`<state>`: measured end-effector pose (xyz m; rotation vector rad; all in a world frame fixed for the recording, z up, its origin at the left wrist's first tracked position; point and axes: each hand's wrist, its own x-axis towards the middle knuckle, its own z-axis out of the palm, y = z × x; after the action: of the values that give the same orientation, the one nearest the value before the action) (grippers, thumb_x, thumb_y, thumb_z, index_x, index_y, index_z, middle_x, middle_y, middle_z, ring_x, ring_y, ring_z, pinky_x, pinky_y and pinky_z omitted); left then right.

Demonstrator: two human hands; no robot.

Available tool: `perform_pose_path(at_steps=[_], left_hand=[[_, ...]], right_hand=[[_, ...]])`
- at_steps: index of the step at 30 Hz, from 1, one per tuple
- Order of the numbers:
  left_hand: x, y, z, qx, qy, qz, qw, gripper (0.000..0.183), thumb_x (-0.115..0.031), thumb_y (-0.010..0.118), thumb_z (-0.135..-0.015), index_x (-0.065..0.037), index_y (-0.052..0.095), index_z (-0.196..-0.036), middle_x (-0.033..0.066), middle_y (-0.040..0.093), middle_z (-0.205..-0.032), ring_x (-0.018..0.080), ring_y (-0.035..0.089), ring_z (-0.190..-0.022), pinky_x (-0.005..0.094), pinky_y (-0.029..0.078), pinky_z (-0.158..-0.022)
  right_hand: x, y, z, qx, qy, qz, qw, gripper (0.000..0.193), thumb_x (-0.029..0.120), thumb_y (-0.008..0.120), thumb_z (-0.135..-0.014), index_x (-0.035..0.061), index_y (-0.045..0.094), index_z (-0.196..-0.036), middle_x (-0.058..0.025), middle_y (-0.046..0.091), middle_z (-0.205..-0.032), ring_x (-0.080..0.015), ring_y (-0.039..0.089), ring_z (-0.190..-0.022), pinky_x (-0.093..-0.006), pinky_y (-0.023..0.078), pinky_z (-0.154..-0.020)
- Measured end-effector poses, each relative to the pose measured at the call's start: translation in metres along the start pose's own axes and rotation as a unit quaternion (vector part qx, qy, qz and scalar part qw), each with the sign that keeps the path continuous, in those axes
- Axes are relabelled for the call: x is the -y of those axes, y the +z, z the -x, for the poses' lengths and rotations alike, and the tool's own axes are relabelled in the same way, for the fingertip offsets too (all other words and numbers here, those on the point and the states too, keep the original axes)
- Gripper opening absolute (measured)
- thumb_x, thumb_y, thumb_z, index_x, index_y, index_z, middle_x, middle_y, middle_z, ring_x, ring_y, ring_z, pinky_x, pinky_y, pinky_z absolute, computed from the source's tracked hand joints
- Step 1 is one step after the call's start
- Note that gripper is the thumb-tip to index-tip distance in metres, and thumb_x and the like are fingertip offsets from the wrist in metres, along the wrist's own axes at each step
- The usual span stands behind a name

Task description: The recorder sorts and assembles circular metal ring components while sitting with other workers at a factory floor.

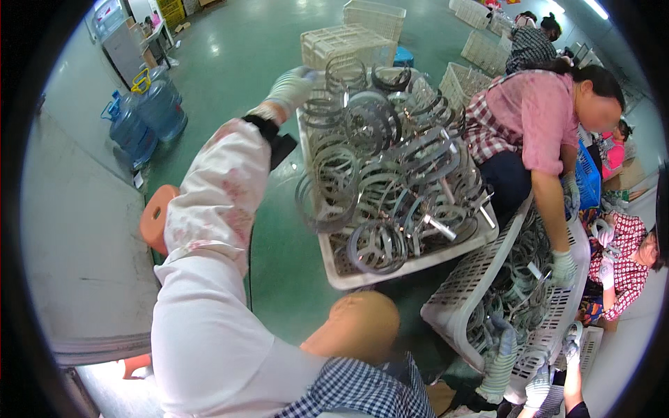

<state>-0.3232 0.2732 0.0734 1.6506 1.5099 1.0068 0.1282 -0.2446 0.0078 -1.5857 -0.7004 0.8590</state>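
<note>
My left arm, in a pale floral sleeve, reaches out to the far left corner of a white crate (pixel 348 279). There my left hand (pixel 293 89), in a whitish knit glove, is closed on the crate's rim; its fingertips are partly hidden beside the rings. Grey metal rings (pixel 376 247), some with crossbars and shiny rods, are heaped in the crate. At the lower right my right hand (pixel 500 355), in a striped glove, lies at the near side of a white slatted basket (pixel 460 296), its fingers stretched toward more metal rings (pixel 512 285).
Beside the crate a co-worker in a pink top (pixel 536 115) bends over the basket, one gloved hand in it. More gloved hands (pixel 540 383) of another person are at its near end. Water bottles (pixel 160 108), an orange stool (pixel 159 216) and stacked white crates (pixel 345 45) stand around.
</note>
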Motion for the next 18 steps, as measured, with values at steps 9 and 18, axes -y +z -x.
perform_pose_path(at_steps=[9, 18], left_hand=[[0.178, 0.048, 0.279, 0.1, -0.255, 0.319, 0.907, 0.055, -0.021, 0.062, -0.09, -0.004, 0.044, -0.14, 0.0098, 0.063, -0.107, 0.0223, 0.063, -0.09, 0.0365, 0.054, -0.072], [0.069, 0.119, 0.314, 0.033, -0.242, 0.062, 0.968, 0.071, -0.027, 0.073, -0.074, 0.0, 0.048, -0.135, 0.0172, 0.065, -0.118, 0.0286, 0.064, -0.108, 0.0371, 0.049, -0.092]], right_hand=[[0.006, 0.01, 0.016, 0.058, -0.01, -0.069, 0.996, 0.057, 0.048, 0.05, -0.098, -0.0015, 0.052, -0.127, -0.0142, 0.054, -0.133, -0.0269, 0.053, -0.122, -0.04, 0.04, -0.106], [0.036, 0.061, 0.019, 0.188, -0.017, -0.027, 0.982, 0.063, 0.048, 0.056, -0.096, 0.0021, 0.045, -0.137, -0.013, 0.054, -0.131, -0.0227, 0.056, -0.115, -0.0375, 0.041, -0.105]])
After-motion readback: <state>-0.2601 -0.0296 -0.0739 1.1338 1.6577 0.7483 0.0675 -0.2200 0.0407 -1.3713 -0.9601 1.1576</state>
